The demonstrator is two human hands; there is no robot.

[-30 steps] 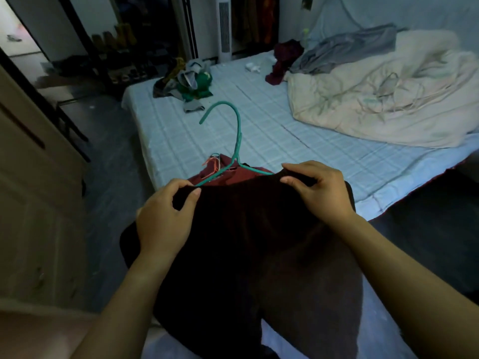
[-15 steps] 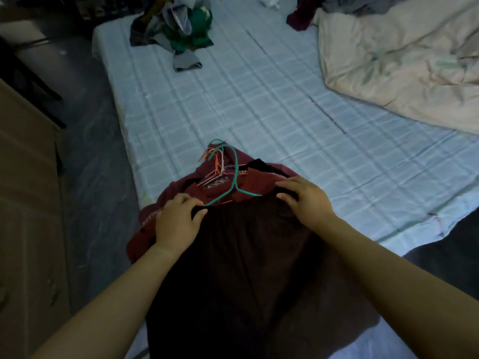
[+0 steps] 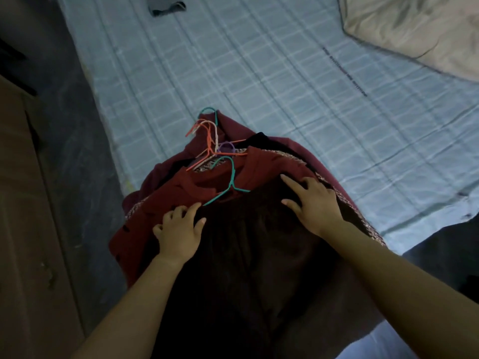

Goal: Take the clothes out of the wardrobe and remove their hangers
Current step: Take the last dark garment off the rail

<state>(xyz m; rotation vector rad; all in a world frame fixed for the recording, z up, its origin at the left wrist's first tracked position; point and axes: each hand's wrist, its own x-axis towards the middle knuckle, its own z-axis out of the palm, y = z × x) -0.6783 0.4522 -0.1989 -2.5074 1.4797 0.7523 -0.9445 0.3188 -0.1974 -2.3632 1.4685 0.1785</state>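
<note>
Left hand point(image 3: 178, 230): fingers spread and lightly bent, resting on the near left top edge of the dark garment point(image 3: 246, 268). No pinch shows.
Right hand point(image 3: 317, 206): wide, with fingers splayed flat on the garment's top right edge.
Dark garment: brown-black, lying on top of the clothes pile at the near edge of the bed and hanging down toward the camera between both forearms.
Teal hanger point(image 3: 230, 188): still in the dark garment. Its hook and neck lie on the red top point(image 3: 160, 216), and both of its arms run under the dark cloth between the hands.
Red top: directly under the dark garment, with its collar just beyond the teal hanger.
Maroon cloth point(image 3: 285, 145): lowest visible layer, spread on the sheet point(image 3: 259, 73), with a patterned woven trim along its edges.
Orange hangers point(image 3: 208, 136): hooks bunched at the far end of the pile.
Purple hanger point(image 3: 227, 145): small loop just beside the orange ones.
Second teal hook point(image 3: 207, 110): at the pile's far tip.
Sheet: pale blue check.
Print point(image 3: 344, 71): a thin dark line of text across the sheet, too small to read.
Duvet point(image 3: 414, 29): cream, far right.
Grey cloth point(image 3: 167, 6): at the top edge.
Cabinet point(image 3: 26, 229): wooden, on the left, with dark floor point(image 3: 72, 125) between it and the bed.
</note>
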